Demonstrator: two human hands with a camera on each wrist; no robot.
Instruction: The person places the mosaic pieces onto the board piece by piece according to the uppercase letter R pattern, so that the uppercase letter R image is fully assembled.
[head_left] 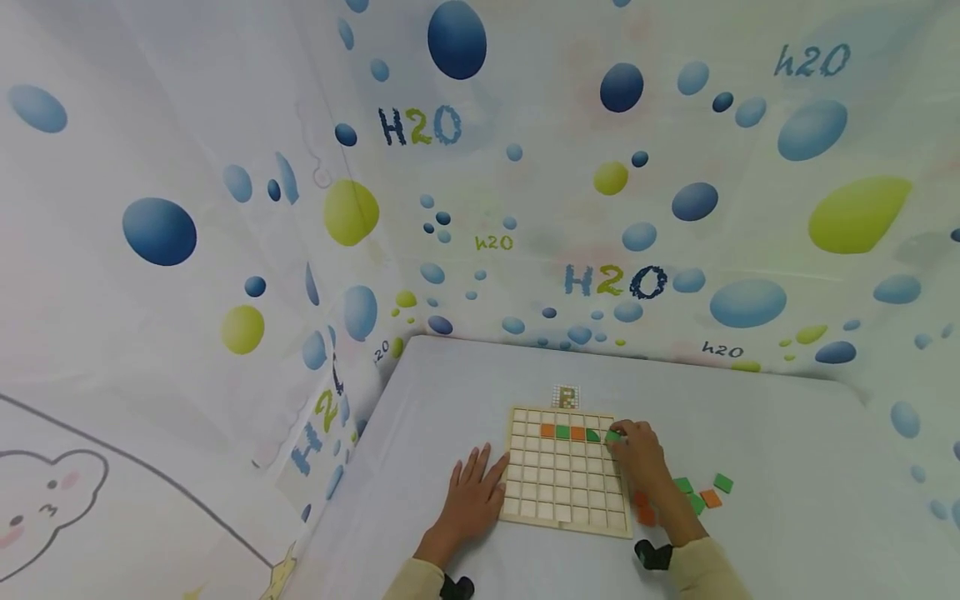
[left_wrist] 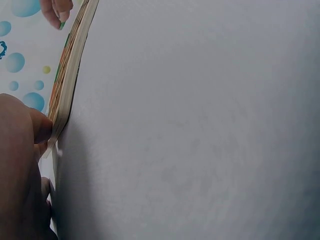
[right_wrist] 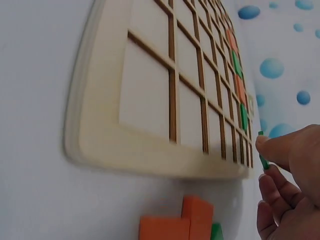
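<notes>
A wooden grid board lies on the table, divided into square cells. Orange and green tiles sit in a row of cells near its far side. Beside the board's left edge my left hand rests with fingers spread, thumb side against the frame. My right hand pinches a green tile between thumb and fingertips, over the board's far right corner. In the left wrist view, the board's edge appears side-on next to the fingers.
Loose orange tiles lie close to the board's right side, partly behind my right forearm. Several green tiles and an orange tile are scattered farther right. A small pattern card lies past the board's far edge. Printed curtains surround the table.
</notes>
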